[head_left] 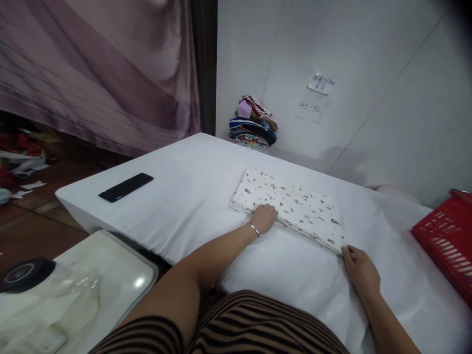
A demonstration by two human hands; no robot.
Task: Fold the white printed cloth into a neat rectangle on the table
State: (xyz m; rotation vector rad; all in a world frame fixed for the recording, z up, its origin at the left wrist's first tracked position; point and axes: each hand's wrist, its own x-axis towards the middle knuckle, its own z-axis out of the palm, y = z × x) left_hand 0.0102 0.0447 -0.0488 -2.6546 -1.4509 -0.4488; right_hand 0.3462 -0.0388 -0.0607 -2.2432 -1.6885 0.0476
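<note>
A folded white cloth with a small brown and grey print lies flat on the white-covered table, its layers showing along the near edge. My left hand rests on that near edge left of its middle, fingers laid over the fabric and a bracelet at the wrist. At the cloth's near right corner, my right hand pinches the edge between thumb and fingers. Its other fingers are curled under and partly hidden.
A black phone-like slab lies on the table's left part. A red plastic basket stands at the right edge. Behind the table rises a pile of folded clothes by the wall. A white surface with a dark round object is at lower left.
</note>
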